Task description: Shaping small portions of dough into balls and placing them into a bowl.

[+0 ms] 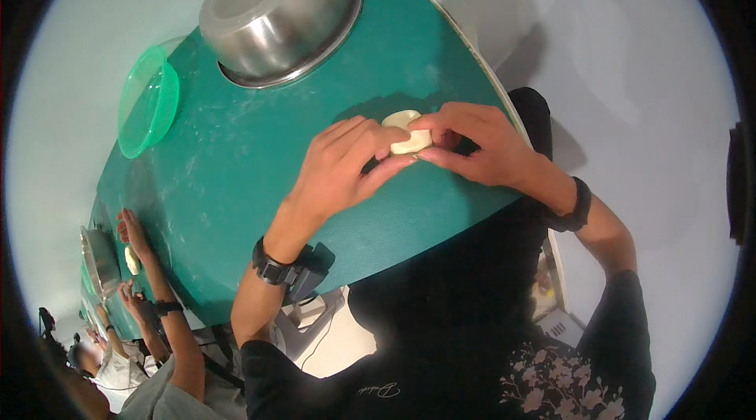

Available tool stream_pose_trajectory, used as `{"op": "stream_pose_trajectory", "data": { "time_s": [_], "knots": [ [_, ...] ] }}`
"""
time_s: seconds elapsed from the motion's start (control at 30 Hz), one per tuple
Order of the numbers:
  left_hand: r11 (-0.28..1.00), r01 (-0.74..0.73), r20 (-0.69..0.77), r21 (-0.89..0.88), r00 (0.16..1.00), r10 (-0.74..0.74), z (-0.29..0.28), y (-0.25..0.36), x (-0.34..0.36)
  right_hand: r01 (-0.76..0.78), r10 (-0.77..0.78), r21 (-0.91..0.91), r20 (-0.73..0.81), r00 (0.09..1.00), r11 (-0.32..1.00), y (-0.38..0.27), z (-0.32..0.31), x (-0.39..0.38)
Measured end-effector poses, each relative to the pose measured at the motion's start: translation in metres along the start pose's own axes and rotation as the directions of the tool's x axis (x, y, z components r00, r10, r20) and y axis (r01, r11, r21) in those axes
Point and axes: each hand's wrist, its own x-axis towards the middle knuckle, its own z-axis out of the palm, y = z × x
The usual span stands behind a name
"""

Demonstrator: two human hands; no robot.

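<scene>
Between my two hands, a pale, rounded piece of dough (411, 143) is held above the green tabletop (260, 152), near the table's right side. A hollow shows in its top. My left hand (337, 159) pinches it from the left, thumb low and curled fingers at the rim. From the right, my right hand (490, 144) grips it, with the thumb underneath and fingertips pressed into the hollow. Both thumb tips nearly meet at its near edge. The inner fingertips are partly hidden by the dough.
A steel basin (276, 22) stands upside down at the far side, with a green plastic basket (150, 105) left of it. Farther left, another person's hands (135, 235) are near an oval dough piece (131, 260) and a metal bowl (101, 262). A grey stool (307, 333) stands below the table edge.
</scene>
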Motion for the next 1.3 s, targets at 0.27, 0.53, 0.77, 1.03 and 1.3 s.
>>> {"op": "stream_pose_trajectory", "data": {
  "time_s": [0.27,0.53,0.77,1.03,1.3],
  "knots": [
    [0.997,-0.066,-0.048,-0.041,0.997,0.064,0.003,-0.011,-0.008,0.162,-0.168,-0.074,-0.096,0.981,0.984,0.015,-0.001,-0.009],
    [0.993,-0.019,-0.061,-0.114,0.998,0.012,0.007,-0.009,-0.009,0.229,-0.227,-0.240,0.036,0.973,0.944,0.012,0.003,0.003],
    [0.991,-0.003,-0.073,-0.135,0.997,-0.007,0.005,-0.009,-0.009,0.298,-0.312,-0.243,-0.021,0.950,0.923,0.021,0.001,-0.001],
    [0.990,0.026,-0.065,-0.141,0.997,-0.036,0.006,-0.008,-0.009,0.240,-0.249,-0.230,-0.012,0.968,0.943,0.010,-0.004,0.006],
    [0.991,0.023,-0.062,-0.133,0.998,-0.032,0.007,-0.008,-0.010,0.309,-0.320,-0.265,0.003,0.948,0.914,0.022,0.000,0.001]
  ]
}}
